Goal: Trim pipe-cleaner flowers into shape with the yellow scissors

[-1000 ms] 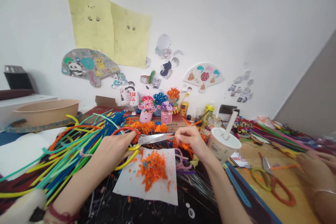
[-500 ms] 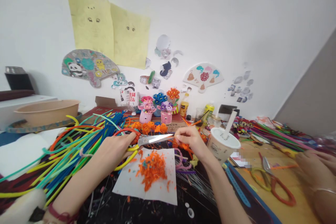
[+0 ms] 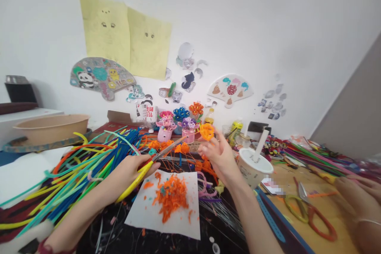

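Observation:
My left hand [image 3: 133, 172] is closed round yellow-handled scissors [image 3: 169, 149], whose blades point up and to the right. In my right hand [image 3: 222, 156], raised at the middle, an orange fuzzy-wire flower [image 3: 206, 131] is gripped by the fingers, its looped petals facing me. The scissor tips are just left of the flower, apart from it. Below lies a white paper sheet [image 3: 138, 218] with a heap of orange fuzz clippings [image 3: 172, 196], a few teal bits among them. Several orange flower heads [image 3: 166, 145] lie behind the scissors.
Colourful pipe cleaners [image 3: 98, 166] spread across the left. Potted fuzzy flowers [image 3: 188, 127] stand at the back. A lidded cup with a straw [image 3: 253, 166] is beside my right arm. Farther right are other scissors [image 3: 320, 222] and another person's hand [image 3: 354, 196].
My right hand has lifted and turned, bringing the orange flower into plain sight. The scissors have tilted up, their blades now seen edge-on, and the left hand has shifted slightly left and down.

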A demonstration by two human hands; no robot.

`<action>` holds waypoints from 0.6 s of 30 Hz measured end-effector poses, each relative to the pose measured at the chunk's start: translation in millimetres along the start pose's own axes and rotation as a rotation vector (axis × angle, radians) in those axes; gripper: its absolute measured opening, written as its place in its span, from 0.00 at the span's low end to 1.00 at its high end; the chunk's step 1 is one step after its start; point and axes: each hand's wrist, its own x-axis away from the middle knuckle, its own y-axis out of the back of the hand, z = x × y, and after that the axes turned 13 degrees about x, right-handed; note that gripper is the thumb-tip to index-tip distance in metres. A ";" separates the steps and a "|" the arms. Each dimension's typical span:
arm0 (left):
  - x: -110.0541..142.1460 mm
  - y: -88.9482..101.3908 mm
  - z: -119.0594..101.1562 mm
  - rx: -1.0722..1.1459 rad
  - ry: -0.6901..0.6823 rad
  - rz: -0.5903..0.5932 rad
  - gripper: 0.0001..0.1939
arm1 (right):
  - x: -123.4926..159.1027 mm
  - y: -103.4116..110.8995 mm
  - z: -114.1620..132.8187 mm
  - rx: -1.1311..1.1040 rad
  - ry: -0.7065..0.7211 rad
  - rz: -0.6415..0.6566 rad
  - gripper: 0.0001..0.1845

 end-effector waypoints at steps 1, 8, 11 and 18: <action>1.0 -0.8 -0.9 0.050 -0.007 0.026 0.22 | 0.1 -2.3 0.5 -0.052 -0.018 -0.013 0.31; 5.3 -9.7 -7.1 0.203 -0.011 0.165 0.21 | 3.0 -16.6 -2.6 -0.049 -0.020 -0.234 0.15; 4.4 -14.1 -5.2 0.188 -0.018 0.165 0.21 | 3.8 -16.8 -5.9 0.039 0.007 -0.300 0.13; 5.8 -26.6 -4.6 0.290 -0.039 0.113 0.19 | 4.1 -15.4 -6.6 0.033 0.023 -0.363 0.13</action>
